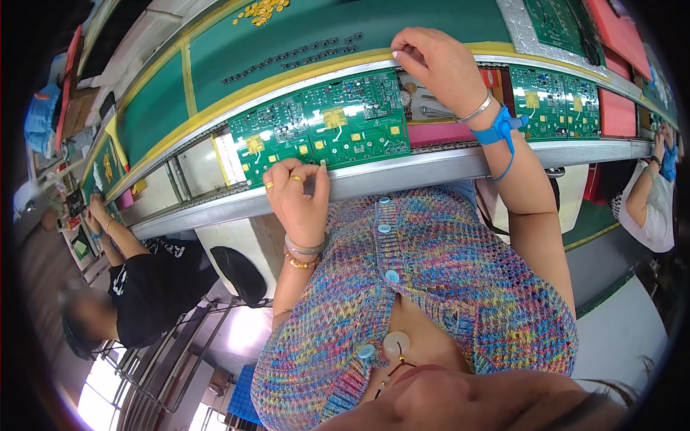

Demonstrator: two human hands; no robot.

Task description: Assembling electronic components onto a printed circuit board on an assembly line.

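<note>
A green circuit board panel (352,129) with yellow parts lies on the conveyor in front of me. My left hand (298,197) is at its near edge, fingers curled down and closed over the board; anything in them is too small to make out. My right hand (442,68) is bent over the far rail, just beyond the panel's right end. Its fingertips are drawn together, and whether a small part sits between them cannot be seen. Rows of small black components (295,54) lie on the green mat (223,47), left of my right hand.
A pile of yellow disc parts (262,11) sits at the far side of the mat. Another green board panel (553,104) is on the conveyor to the right. Metal rails (402,171) border the conveyor. Co-workers' arms (118,230) show at left and right.
</note>
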